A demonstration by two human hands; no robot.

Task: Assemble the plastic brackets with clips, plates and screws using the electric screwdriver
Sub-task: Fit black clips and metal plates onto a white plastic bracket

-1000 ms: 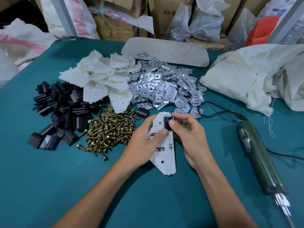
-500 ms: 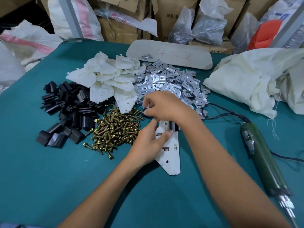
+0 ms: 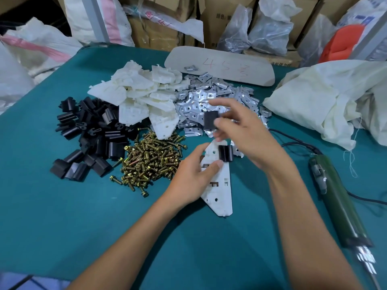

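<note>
Centre frame, the left hand [image 3: 190, 176] grips a flat white bracket [image 3: 219, 193] on the teal table [image 3: 62, 216], one black clip [image 3: 225, 153] seated on it. The right hand [image 3: 247, 132] pinches a second clip [image 3: 210, 120] above shiny plates [image 3: 194, 105]; brass screws [image 3: 150, 162] crowd left.

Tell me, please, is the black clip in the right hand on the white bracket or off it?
Off. The right hand pinches the clip in the air, apart from the bracket; a second clip already sits on it.
</note>
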